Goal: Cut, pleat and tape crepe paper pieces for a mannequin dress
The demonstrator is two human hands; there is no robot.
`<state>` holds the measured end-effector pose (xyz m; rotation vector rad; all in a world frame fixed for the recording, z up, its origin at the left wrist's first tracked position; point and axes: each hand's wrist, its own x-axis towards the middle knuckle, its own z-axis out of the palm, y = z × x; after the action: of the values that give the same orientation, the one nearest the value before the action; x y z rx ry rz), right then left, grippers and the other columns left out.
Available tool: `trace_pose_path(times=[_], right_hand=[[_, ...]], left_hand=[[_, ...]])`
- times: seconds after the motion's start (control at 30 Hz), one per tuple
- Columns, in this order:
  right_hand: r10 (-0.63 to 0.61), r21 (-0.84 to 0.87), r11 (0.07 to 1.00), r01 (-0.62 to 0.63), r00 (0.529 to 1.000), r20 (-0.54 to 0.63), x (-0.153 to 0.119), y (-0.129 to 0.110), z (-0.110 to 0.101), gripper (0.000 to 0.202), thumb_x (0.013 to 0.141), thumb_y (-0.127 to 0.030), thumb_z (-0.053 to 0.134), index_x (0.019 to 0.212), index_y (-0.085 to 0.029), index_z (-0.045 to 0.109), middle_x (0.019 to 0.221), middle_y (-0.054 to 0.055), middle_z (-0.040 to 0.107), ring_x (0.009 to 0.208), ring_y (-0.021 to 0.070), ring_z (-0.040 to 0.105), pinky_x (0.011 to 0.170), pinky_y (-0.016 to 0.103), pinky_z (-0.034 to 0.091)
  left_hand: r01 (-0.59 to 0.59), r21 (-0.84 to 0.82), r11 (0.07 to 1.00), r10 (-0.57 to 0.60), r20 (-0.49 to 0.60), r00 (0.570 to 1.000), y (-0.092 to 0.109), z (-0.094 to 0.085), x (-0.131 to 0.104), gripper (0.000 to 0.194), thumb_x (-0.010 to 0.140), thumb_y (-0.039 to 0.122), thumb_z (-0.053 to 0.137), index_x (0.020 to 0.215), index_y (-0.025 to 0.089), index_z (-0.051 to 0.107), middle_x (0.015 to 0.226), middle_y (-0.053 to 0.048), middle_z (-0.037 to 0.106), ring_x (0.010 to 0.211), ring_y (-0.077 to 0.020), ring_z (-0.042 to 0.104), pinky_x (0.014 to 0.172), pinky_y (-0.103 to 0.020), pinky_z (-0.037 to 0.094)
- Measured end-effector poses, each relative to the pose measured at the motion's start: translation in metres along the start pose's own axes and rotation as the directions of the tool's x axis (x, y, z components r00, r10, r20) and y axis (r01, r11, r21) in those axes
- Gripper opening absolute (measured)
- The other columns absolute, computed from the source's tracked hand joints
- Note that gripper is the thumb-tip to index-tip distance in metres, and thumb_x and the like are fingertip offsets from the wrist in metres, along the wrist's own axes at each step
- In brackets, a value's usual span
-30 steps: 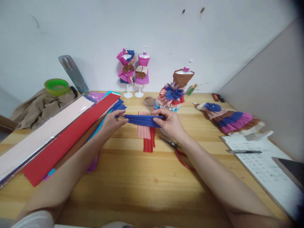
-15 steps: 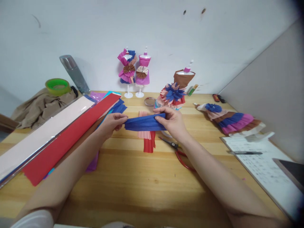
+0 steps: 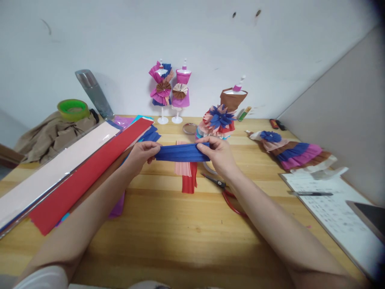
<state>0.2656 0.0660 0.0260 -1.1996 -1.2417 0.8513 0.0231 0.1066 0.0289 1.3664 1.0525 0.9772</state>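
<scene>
Pale wooden tabletop is stretching beneath both hands; the left hand is pinching one end of a blue crinkled-paper strip, the right hand is grasping the other, and the strip is spanning the gap between them, while a pink pleated paper piece and a red pleated paper piece are lying below it, and red-handled black scissors are resting near the right hand

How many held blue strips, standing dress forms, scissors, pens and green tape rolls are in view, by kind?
Held blue strip: 1
Standing dress forms: 3
Scissors: 1
Pen: 1
Green tape roll: 1
Total: 7
</scene>
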Motion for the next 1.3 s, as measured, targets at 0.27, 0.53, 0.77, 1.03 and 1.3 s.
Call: trace_pose_path(times=[0.27,0.53,0.77,1.03,1.3], right_hand=[[0.030,-0.009,0.999,-0.030,0.999,-0.041,0.0025,0.0026,-0.0007,0.023,0.064,-0.041,0.068,0.066,-0.019,0.060,0.056,-0.003,0.053,0.051,0.0104,0.042,0.050,0.025,0.034],[0.027,-0.024,0.999,-0.029,0.995,-0.097,0.0056,0.0057,-0.0020,0.025,0.063,-0.043,0.068,0.065,-0.019,0.059,0.054,-0.003,0.053,0.050,0.0103,0.042,0.049,0.024,0.032],[0.032,-0.001,0.999,-0.032,0.993,-0.116,0.0032,0.0031,0.0003,0.023,0.063,-0.041,0.068,0.065,-0.020,0.060,0.053,-0.004,0.050,0.048,0.0097,0.038,0.048,0.024,0.030],[0.021,0.006,1.000,-0.020,0.990,-0.140,0.0024,0.0004,0.0006,0.021,0.063,-0.039,0.068,0.063,-0.020,0.059,0.054,-0.003,0.052,0.050,0.0101,0.040,0.049,0.024,0.032],[0.017,0.021,1.000,-0.015,0.996,-0.093,0.0030,0.0067,-0.0016,0.022,0.072,-0.040,0.065,0.075,-0.019,0.059,0.060,-0.002,0.053,0.053,0.0114,0.046,0.050,0.025,0.039]], left_hand=[[0.165,-0.120,0.979,-0.157,0.071,0.985,0.0051,0.0012,-0.0036,0.045,0.060,0.055,0.079,0.067,0.016,0.058,0.049,0.006,0.043,0.038,-0.0041,0.036,0.034,-0.016,0.022],[0.237,-0.107,0.966,-0.220,0.149,0.964,0.0018,0.0003,-0.0026,0.043,0.053,0.045,0.086,0.066,0.014,0.058,0.053,0.004,0.049,0.039,-0.0028,0.037,0.034,-0.017,0.018],[0.194,-0.056,0.979,-0.186,0.115,0.976,0.0035,0.0040,-0.0042,0.040,0.052,0.041,0.085,0.073,0.013,0.063,0.057,0.003,0.055,0.040,-0.0038,0.041,0.036,-0.017,0.022],[0.182,-0.029,0.983,-0.176,0.150,0.973,0.0048,-0.0004,-0.0028,0.034,0.056,0.032,0.083,0.061,0.016,0.054,0.046,0.008,0.043,0.036,-0.0028,0.035,0.035,-0.017,0.018],[0.247,-0.130,0.960,-0.223,0.175,0.959,0.0067,-0.0025,-0.0020,0.035,0.055,0.033,0.084,0.073,0.012,0.063,0.061,0.001,0.057,0.036,-0.0014,0.038,0.032,-0.016,0.020]])
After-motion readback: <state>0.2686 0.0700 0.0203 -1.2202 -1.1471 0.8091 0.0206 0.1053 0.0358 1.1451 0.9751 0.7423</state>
